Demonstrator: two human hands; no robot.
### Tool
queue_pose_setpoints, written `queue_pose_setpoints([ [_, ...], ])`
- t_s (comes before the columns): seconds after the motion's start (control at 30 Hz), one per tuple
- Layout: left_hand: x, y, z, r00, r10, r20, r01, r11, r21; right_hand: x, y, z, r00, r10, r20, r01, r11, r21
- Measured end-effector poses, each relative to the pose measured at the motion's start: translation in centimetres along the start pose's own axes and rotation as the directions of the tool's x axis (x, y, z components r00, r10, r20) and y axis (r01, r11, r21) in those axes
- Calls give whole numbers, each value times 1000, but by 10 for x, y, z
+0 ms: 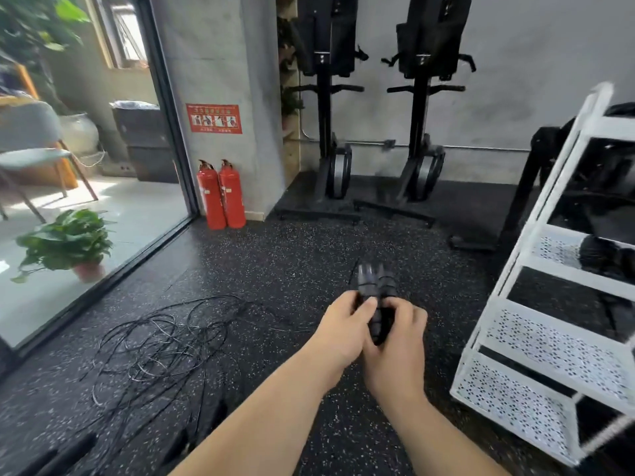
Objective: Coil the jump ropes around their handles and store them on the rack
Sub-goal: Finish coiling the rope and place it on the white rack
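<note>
Two handles (pixel 375 286) together, long axis pointing away | left hand (pixel 343 329) grips them; right hand (pixel 400 341) grips them

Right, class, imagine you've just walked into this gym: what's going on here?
A person grips a pair of black jump rope handles with the left hand and the right hand, held together in front of them; rope appears to be wound round the handles. A tangle of loose ropes lies on the floor to the left. The white rack stands to the right, and the bundle is not yet on it.
</note>
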State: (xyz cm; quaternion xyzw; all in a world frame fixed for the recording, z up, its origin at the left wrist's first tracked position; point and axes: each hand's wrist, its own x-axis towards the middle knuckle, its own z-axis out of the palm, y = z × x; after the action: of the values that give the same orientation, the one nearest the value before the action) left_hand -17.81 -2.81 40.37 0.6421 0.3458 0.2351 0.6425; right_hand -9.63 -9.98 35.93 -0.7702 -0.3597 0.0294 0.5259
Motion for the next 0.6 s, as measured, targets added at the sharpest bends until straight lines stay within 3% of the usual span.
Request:
queue_pose_setpoints([
  [0.3,48,-46,-40,986,-134,-103,115,979,-170,9,16,43,979,-18,202,17,1000,4],
  [0.47,82,-44,-46,973,-217,-80,161,885,-437,37,4,42,988,36,150,-64,981,181],
  [0.6,86,-38,-38,981,-186,-48,134,840,-526,37,-1,33,983,116,143,-160,921,354],
])
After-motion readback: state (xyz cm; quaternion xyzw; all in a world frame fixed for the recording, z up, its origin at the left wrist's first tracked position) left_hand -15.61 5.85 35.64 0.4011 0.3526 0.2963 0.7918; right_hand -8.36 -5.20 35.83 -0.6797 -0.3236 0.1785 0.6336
